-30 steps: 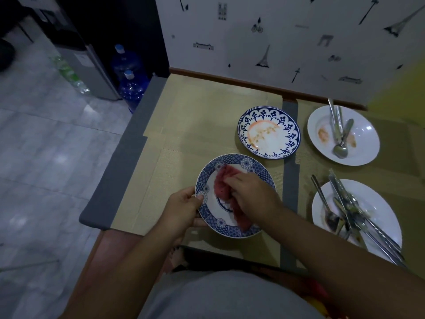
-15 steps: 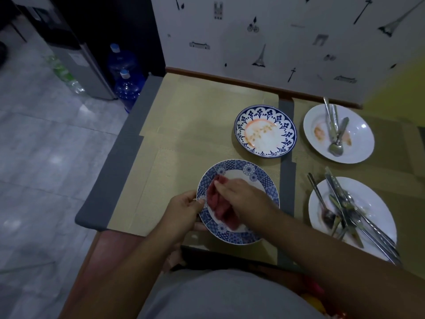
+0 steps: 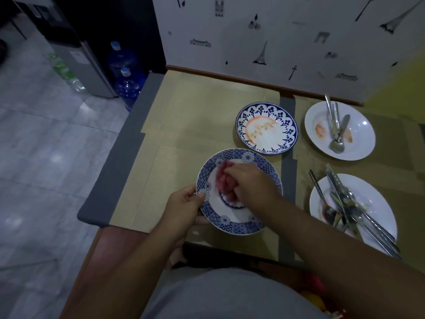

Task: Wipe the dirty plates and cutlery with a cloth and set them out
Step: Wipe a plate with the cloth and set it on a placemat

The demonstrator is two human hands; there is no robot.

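**Cloth pressed on patterned plate, both hands on it**

Far left is the tiled floor (image 3: 46, 146). Two blue water bottles (image 3: 126, 88) stand on it, well apart from the hands. The left edge of the table (image 3: 108, 240) is covered by a grey strip (image 3: 119, 157) with a rounded near corner, below and left of the left hand. A tan mat (image 3: 190, 116) runs right from the strip. A broad stretch of bare mat shows between the strip and the plates, and back to the wall (image 3: 276, 42).

The left hand (image 3: 184, 208) grips the left rim of the patterned plate (image 3: 232, 227), thumb on top and fingers curled under. The plate is near the table's front edge, over the mat. I cannot tell whether it lies flat or is slightly lifted.

A red cloth (image 3: 223, 180) is bunched on the plate's inner upper-left part, touching it. The right hand (image 3: 250, 183) is on top, fingers curled round the cloth and pressing it onto the plate. The right forearm (image 3: 322, 226) crosses the plate's right rim.

Just behind, close but apart, is the stained plate (image 3: 244, 116), blue-rimmed with orange smears in its centre. A grey seam (image 3: 288, 171) between mats runs just right of both plates.

Right of the seam, at the back near the wall, is a white bowl (image 3: 361, 134) with reddish smears. A spoon (image 3: 337, 143) and other pieces lie in it.

Nearer is a white plate (image 3: 377, 203) piled with cutlery (image 3: 345, 203). Handles overhang its near-right rim and its upper-left rim. Only a narrow gap separates this plate from the forearm.
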